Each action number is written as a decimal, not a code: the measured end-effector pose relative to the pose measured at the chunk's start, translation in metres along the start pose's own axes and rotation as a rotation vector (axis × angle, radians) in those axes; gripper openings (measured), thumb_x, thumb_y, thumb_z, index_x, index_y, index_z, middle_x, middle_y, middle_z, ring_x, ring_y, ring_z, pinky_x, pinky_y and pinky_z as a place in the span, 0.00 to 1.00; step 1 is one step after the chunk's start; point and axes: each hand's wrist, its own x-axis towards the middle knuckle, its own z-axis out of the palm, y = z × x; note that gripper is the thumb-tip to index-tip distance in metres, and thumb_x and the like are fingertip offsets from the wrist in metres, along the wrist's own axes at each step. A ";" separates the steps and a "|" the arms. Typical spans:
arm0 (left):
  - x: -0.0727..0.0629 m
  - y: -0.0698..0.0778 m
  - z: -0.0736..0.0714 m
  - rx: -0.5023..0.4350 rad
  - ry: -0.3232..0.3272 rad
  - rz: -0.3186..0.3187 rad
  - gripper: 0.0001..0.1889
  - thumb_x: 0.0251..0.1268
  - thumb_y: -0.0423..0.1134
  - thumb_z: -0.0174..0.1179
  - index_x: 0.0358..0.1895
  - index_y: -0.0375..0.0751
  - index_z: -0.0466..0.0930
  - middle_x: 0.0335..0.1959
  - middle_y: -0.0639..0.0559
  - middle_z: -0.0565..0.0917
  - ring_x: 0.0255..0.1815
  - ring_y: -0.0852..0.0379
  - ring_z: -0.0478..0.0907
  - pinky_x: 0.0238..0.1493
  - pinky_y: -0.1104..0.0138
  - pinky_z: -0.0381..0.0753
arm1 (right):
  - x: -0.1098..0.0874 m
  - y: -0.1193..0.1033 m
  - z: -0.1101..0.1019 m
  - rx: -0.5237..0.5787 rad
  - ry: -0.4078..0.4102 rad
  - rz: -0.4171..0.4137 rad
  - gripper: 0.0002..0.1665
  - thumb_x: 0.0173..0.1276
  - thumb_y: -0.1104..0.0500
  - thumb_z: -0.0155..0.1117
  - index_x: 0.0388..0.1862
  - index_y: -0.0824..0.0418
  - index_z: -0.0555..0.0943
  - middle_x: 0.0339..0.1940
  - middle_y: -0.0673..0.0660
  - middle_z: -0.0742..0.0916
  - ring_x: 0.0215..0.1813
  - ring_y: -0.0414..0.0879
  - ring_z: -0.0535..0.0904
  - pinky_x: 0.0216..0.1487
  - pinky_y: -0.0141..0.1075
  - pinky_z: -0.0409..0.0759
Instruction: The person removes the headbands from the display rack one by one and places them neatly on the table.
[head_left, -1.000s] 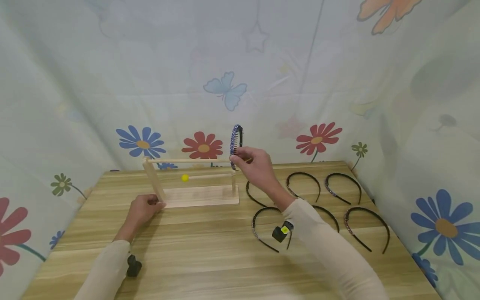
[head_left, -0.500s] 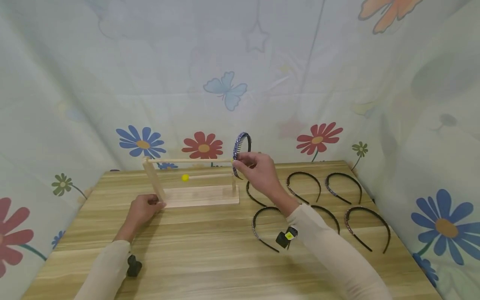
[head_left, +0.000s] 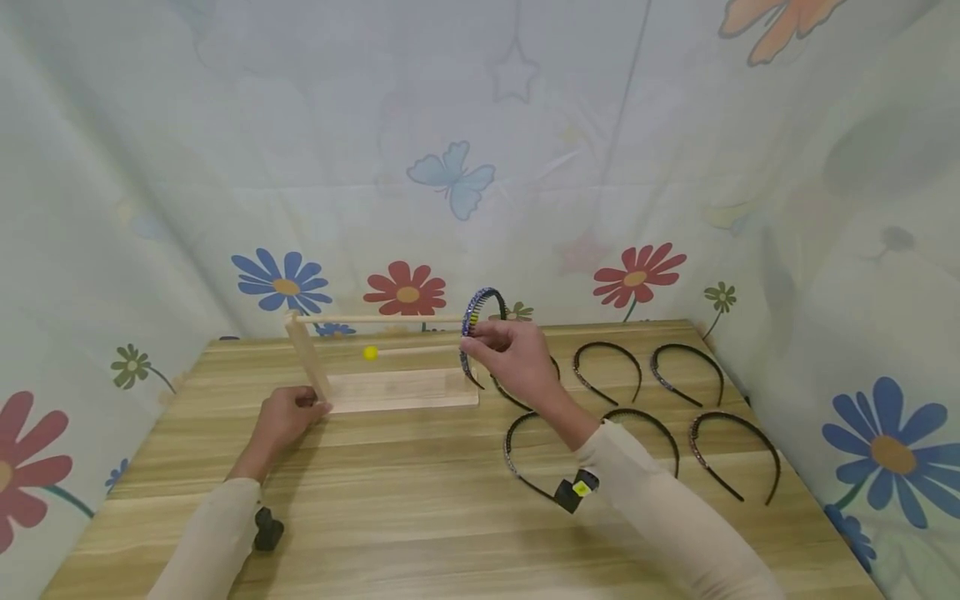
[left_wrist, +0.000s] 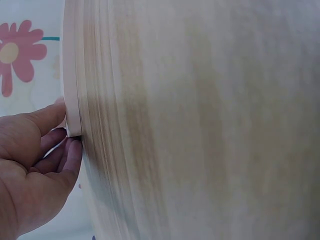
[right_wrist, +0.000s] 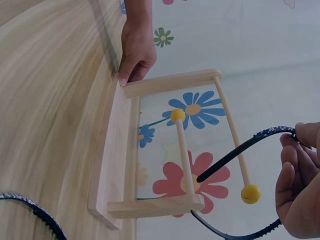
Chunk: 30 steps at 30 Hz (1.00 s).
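My right hand (head_left: 517, 354) pinches a black toothed headband (head_left: 468, 318) with blue glitter, held upright at the right end of the wooden rack's upper rod (head_left: 375, 319). In the right wrist view, the rod's yellow ball end (right_wrist: 250, 194) lies between the two arms of the headband (right_wrist: 270, 132), whose tips point toward the rack. My left hand (head_left: 285, 417) grips the left end of the rack's base (head_left: 405, 390); its thumb and fingers meet at the base corner in the left wrist view. A lower rod (head_left: 416, 350) with a yellow ball (head_left: 371, 353) carries nothing.
Several black headbands lie on the wood-grain table (head_left: 390, 517) to the right, including one at the back right (head_left: 686, 347) and one at the front right (head_left: 735, 418). My right forearm passes above some of them. A flower-printed cloth (head_left: 337, 208) hangs behind the table.
My right hand has lowered the headband and turned it slightly, from above the upper rod's right end down around it. The left hand stays on the rack's base.
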 end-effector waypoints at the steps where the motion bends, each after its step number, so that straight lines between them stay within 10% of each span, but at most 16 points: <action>1: 0.000 0.000 0.000 -0.002 0.000 -0.001 0.21 0.70 0.40 0.67 0.56 0.24 0.81 0.48 0.32 0.87 0.43 0.47 0.84 0.38 0.63 0.81 | -0.001 0.001 0.001 0.011 -0.004 0.007 0.15 0.70 0.50 0.72 0.48 0.59 0.90 0.37 0.52 0.91 0.37 0.43 0.85 0.36 0.37 0.83; 30: -0.001 0.001 -0.001 0.000 0.013 0.023 0.21 0.70 0.40 0.66 0.57 0.24 0.81 0.48 0.32 0.87 0.46 0.43 0.85 0.41 0.60 0.82 | -0.041 0.019 0.044 0.123 -0.058 0.165 0.16 0.67 0.49 0.75 0.45 0.58 0.90 0.37 0.51 0.92 0.39 0.41 0.86 0.39 0.35 0.85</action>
